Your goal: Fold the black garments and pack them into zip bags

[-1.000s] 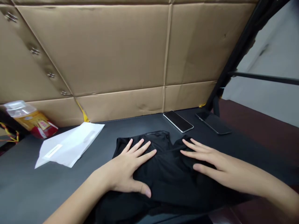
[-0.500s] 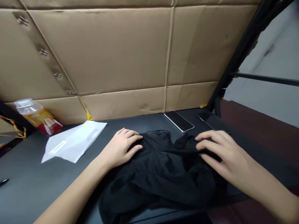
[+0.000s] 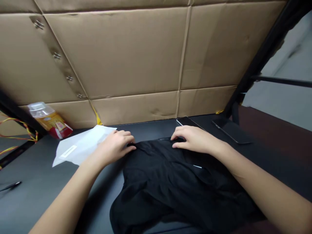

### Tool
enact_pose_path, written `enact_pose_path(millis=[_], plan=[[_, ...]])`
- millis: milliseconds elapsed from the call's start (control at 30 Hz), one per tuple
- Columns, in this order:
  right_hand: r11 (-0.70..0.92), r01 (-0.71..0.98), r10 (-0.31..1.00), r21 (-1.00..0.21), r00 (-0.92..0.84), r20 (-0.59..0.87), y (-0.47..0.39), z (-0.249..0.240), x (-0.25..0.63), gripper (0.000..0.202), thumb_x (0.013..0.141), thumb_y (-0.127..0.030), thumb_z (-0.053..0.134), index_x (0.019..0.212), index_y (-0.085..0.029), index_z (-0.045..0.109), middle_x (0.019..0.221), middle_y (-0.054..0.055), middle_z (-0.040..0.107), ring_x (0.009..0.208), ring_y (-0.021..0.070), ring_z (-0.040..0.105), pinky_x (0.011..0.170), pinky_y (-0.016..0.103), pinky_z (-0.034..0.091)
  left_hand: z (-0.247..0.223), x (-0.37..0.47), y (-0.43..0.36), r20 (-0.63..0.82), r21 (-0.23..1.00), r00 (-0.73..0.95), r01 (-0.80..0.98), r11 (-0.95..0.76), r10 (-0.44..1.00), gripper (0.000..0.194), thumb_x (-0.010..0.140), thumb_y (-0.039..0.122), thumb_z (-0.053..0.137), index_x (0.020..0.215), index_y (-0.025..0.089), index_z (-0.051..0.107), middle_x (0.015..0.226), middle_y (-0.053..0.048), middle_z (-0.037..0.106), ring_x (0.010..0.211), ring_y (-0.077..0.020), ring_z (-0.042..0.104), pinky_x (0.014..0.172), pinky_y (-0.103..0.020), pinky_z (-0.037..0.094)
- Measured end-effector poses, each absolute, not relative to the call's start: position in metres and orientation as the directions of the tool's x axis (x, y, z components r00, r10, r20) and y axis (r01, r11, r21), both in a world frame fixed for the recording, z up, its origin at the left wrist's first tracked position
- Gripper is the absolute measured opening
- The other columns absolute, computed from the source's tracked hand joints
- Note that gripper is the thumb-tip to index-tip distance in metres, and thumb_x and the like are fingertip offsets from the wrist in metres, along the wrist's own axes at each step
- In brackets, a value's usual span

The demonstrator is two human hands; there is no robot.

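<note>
A black garment (image 3: 158, 175) lies crumpled and partly spread on the dark table, its far edge running between my two hands. My left hand (image 3: 117, 146) is closed on its far left corner, thumb and fingers pinching the cloth. At the far edge, right of the middle, my right hand (image 3: 195, 138) holds the fabric with bent fingers and thumb. A small white strip, perhaps a label, shows on the cloth below that hand. The fold in each grip is partly hidden by the fingers.
White paper (image 3: 78, 146) lies behind my left forearm, beside a tipped plastic jar (image 3: 52, 120). Two phones, one silver-edged (image 3: 186, 121) and one dark (image 3: 230, 130), lie at the back right. A pen (image 3: 12, 186) is at far left. A cardboard wall (image 3: 126, 58) closes the back.
My right hand has moved left and away from me to the garment's far edge, partly covering the silver-edged phone. My left hand has shifted left, drawing the cloth's corner out flatter.
</note>
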State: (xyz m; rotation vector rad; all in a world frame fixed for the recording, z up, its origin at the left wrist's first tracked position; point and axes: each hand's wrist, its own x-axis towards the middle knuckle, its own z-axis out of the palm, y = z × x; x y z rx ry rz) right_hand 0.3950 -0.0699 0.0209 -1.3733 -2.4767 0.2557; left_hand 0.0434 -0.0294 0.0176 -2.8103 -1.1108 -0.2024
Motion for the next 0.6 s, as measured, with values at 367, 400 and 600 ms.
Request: enact_pose_path(millis=[367, 400, 600], plan=[[0.648, 0.679, 0.761, -0.345, -0.598, 0.251, -0.092, 0.015, 0.409, 0.012, 0.100, -0.028, 0.061, 0.097, -0.027, 0.072, 0.095, 0.003, 0.072, 0.090, 0.0221, 0.067, 0.079, 0.035, 0.051, 0.032, 0.057, -0.058, 0.058, -0.026, 0.824, 0.566, -0.824, 0.564, 0.013, 0.091, 0.013, 0.063, 0.091, 0.026, 0.067, 0.095, 0.000, 0.068, 0.091, -0.0211, 0.063, 0.081, -0.035, 0.042], [0.624, 0.669, 0.767, -0.404, -0.622, 0.157, -0.095, 0.015, 0.406, 0.010, 0.099, -0.030, 0.064, 0.097, -0.028, 0.074, 0.094, 0.002, 0.073, 0.087, 0.0208, 0.068, 0.076, 0.033, 0.051, 0.031, 0.058, -0.060, -0.007, 0.037, 0.822, 0.569, -0.822, 0.569, 0.009, 0.091, 0.017, 0.067, 0.091, 0.026, 0.068, 0.094, 0.001, 0.069, 0.090, -0.0205, 0.064, 0.081, -0.034, 0.044], [0.483, 0.650, 0.768, -0.587, -0.636, -0.073, -0.092, 0.017, 0.403, 0.020, 0.101, -0.040, 0.067, 0.111, -0.031, 0.082, 0.104, 0.000, 0.080, 0.090, 0.0193, 0.074, 0.076, 0.030, 0.056, 0.036, 0.060, -0.061, -0.084, 0.266, 0.807, 0.584, -0.767, 0.585, 0.016, 0.104, 0.033, 0.060, 0.104, 0.029, 0.076, 0.101, 0.000, 0.071, 0.088, -0.0165, 0.068, 0.080, -0.028, 0.050]])
